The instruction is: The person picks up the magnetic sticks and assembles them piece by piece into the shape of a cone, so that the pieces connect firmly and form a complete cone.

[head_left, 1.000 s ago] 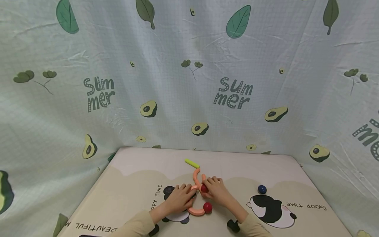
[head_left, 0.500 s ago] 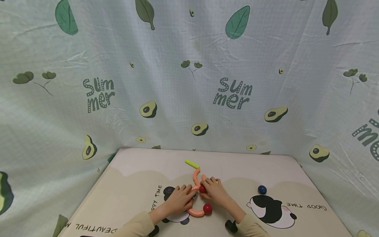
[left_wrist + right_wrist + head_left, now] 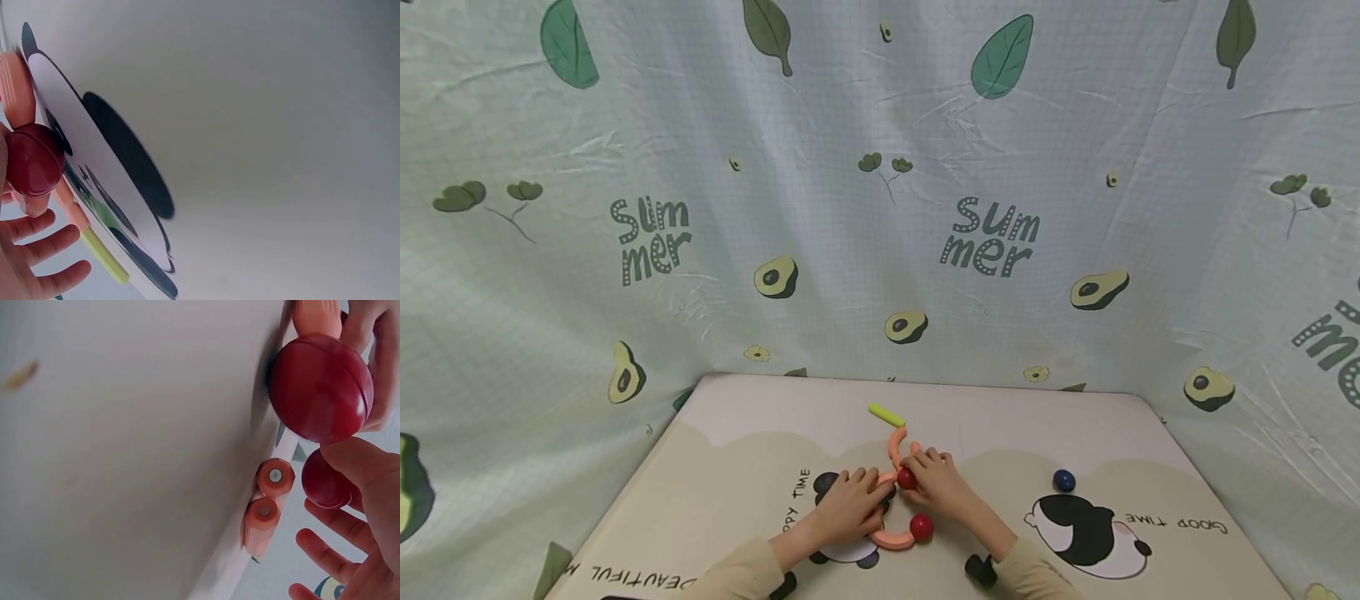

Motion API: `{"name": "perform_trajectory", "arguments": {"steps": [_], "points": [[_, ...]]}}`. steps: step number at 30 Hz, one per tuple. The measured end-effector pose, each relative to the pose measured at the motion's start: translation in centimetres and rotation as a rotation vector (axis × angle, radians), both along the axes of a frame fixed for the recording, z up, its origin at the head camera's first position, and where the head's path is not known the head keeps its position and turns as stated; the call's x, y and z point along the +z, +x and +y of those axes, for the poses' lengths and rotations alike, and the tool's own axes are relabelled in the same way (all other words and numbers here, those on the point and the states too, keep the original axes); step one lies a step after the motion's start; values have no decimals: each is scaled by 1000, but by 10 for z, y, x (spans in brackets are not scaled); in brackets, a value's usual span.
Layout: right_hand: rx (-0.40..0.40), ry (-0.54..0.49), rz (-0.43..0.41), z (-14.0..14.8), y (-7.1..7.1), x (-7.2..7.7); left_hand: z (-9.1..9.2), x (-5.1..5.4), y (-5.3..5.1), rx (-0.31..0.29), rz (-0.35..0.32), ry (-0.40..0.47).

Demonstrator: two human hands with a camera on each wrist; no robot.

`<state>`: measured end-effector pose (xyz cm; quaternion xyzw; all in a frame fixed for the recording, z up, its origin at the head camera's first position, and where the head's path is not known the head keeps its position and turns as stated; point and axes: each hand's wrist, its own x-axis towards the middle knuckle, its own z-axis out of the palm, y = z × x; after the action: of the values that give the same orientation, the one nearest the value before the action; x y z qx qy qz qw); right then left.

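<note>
My left hand (image 3: 850, 504) covers the left side of an orange curved shape. In the left wrist view its thumb lies against a red ball (image 3: 34, 159) joined to an orange piece (image 3: 15, 87), other fingers spread. My right hand (image 3: 943, 486) pinches another red ball (image 3: 907, 477), whose contact with the orange pieces is partly hidden by fingers. Nearer me, a red ball (image 3: 921, 527) sits at the right end of the lower orange curve (image 3: 892, 540). Beyond the hands, an upper orange curve (image 3: 895, 446) meets a lime rod (image 3: 886, 414).
A blue ball (image 3: 1063, 481) lies to the right, above a printed dog. The printed table (image 3: 737, 467) reaches back to a hanging patterned cloth (image 3: 850, 208). In the right wrist view two orange piece ends (image 3: 275, 476) face the camera.
My right hand has moved a little left with its red ball. The lower curve and its red ball have also shifted slightly left. My left hand has barely moved.
</note>
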<state>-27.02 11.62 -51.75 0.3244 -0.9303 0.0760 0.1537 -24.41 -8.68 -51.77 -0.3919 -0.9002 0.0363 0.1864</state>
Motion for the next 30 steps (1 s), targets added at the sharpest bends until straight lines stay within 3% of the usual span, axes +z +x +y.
{"name": "perform_trajectory", "arguments": {"steps": [8,16,30], "points": [[46,10,-13,-3,1,-1,-9,1,1,14,-53,-19],[57,42,-50,-7,-2,-4,-20,3,-5,-18,-104,-8],[86,64,-78,-9,-4,-5,-27,2,-13,-73,-91,-25]]}}
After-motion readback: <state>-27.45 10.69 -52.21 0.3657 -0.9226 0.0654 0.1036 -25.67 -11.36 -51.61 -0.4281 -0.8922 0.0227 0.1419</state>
